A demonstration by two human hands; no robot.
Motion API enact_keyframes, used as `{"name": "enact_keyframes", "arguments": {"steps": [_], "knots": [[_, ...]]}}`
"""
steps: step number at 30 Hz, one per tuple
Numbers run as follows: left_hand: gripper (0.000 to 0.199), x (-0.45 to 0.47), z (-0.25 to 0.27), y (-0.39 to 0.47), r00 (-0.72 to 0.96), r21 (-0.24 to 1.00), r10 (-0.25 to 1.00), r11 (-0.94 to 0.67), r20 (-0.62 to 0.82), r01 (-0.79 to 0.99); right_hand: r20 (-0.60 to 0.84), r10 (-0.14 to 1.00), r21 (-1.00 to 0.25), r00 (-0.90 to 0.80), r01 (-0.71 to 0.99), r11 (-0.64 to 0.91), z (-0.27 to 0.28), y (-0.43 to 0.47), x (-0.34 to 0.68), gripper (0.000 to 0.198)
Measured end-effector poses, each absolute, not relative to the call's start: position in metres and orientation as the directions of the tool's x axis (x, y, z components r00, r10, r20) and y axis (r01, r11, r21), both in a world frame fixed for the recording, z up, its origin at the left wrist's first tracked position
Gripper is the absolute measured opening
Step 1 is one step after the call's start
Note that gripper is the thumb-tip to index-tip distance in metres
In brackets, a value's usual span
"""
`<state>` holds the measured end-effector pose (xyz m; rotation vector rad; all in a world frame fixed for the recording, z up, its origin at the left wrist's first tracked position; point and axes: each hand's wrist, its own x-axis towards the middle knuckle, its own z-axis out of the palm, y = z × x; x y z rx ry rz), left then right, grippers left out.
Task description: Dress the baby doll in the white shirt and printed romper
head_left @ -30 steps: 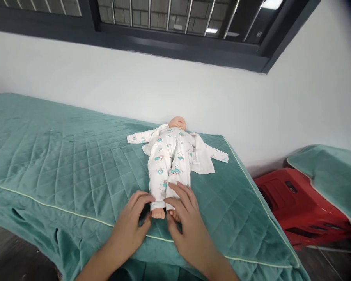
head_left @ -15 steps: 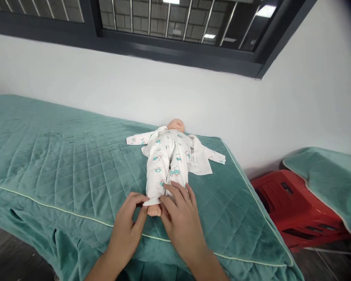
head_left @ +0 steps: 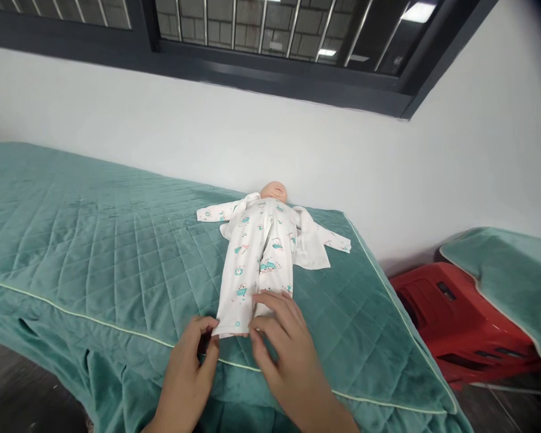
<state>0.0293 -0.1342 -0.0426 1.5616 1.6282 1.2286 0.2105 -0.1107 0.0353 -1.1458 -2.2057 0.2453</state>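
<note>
A baby doll (head_left: pixel 274 191) lies on its back on a green quilted cover, its head towards the wall. It wears white printed baby pants (head_left: pixel 241 258) and an open white jacket (head_left: pixel 313 246) with the sleeves spread to both sides. My left hand (head_left: pixel 187 370) is closed, pinching the left corner of the nearer pant-leg hem between thumb and fingers. Closed at the other corner of that hem is my right hand (head_left: pixel 293 361), its thumb and index finger gripping the cloth. The hem is stretched nearly flat and hides almost the whole foot. My right fingers cover the end of the other pant leg.
The green quilted cover (head_left: pixel 117 240) drapes over the bed's front edge. Behind it rises a white wall (head_left: pixel 162 120) below a dark window frame (head_left: pixel 252 78) with metal bars. A red plastic chair (head_left: pixel 469 325) with green cloth (head_left: pixel 505 270) over it stands at the right.
Both hands have drawn the pant-leg hem towards me and down over the doll's foot. The toes that showed earlier are now almost covered.
</note>
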Motion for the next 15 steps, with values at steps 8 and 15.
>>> {"name": "enact_keyframes", "arguments": {"steps": [8,15], "knots": [[0.024,0.035,-0.038,-0.140,-0.122,0.702,0.852,-0.329,0.509,0.631,0.454,0.884,-0.624,-0.114,0.667,0.406,-0.003,-0.124,0.249,0.033],[0.037,0.064,-0.017,-0.124,0.182,0.367,0.750,-0.501,0.636,0.783,0.411,0.911,-0.643,-0.032,0.698,0.315,-0.021,-0.128,0.237,0.028]]}}
